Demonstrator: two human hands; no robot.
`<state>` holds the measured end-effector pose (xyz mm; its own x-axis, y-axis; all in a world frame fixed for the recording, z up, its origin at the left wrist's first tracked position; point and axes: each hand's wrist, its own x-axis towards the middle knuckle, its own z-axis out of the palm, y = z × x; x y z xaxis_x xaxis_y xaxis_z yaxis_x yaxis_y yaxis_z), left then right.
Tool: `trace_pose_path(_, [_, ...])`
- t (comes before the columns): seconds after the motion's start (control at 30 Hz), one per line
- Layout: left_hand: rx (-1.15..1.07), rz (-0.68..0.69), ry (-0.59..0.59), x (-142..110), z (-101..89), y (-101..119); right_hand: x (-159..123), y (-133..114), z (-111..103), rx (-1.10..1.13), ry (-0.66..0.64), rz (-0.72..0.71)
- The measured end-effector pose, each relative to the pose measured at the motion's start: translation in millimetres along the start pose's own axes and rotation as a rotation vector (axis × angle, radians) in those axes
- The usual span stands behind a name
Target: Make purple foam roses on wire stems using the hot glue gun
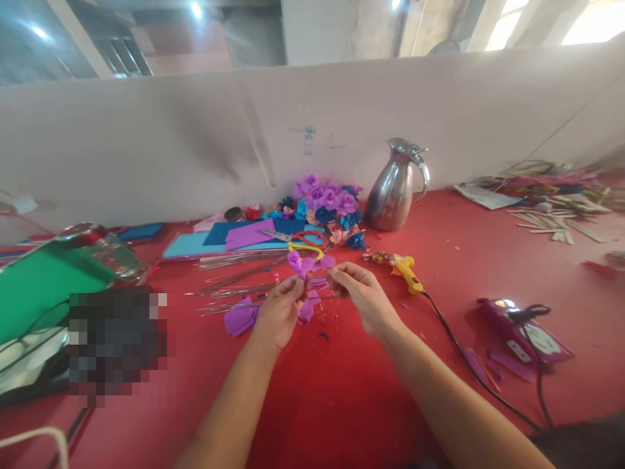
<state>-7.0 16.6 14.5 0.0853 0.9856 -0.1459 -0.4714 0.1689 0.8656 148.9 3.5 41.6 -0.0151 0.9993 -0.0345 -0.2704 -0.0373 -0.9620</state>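
My left hand (279, 311) is closed in a pinch round the base of a small purple paper rose (295, 261) that stands up from its fingers. Close beside it, my right hand (359, 294) pinches purple paper petals (318, 284) between the two hands. Both hands hover just above the red table (342, 397). More purple paper pieces (240, 319) lie under and left of my left hand. Thin metal wires (234, 286) lie on the table just behind the hands.
A yellow glue gun (403, 268) with a black cord lies right of my hands. Scissors (300, 241), coloured sheets (229, 236), finished paper flowers (329, 205) and a steel jug (395, 189) stand by the white wall. A purple power strip (522, 329) sits right, wooden sticks (561, 218) far right.
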Motion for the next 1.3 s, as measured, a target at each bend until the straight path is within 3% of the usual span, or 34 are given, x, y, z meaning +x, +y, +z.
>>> trace_pose_path(0.17, [-0.029,-0.023,-0.026,0,-0.1,-3,-1,2,2,-0.040,-0.015,-0.024])
trace_pose_path(0.33, [0.352,0.160,-0.135,-1,-2.0,-6,1,-1,-5,0.006,0.029,-0.116])
trace_pose_path(0.53, [0.643,0.301,-0.214,-4,-1.4,-2,-3,-10,-8,0.011,-0.039,-0.230])
trace_pose_path(0.7, [0.714,0.345,-0.277,-3,-3.4,-3,-5,-12,-5,-0.026,-0.082,-0.198])
trace_pose_path(1.07, [0.814,0.350,-0.308,-3,-4.4,0,1,-10,-8,-0.019,-0.012,-0.172])
trace_pose_path(1.3, [0.795,0.340,-0.298,-4,-3.0,3,1,-15,-8,-0.011,-0.088,-0.138])
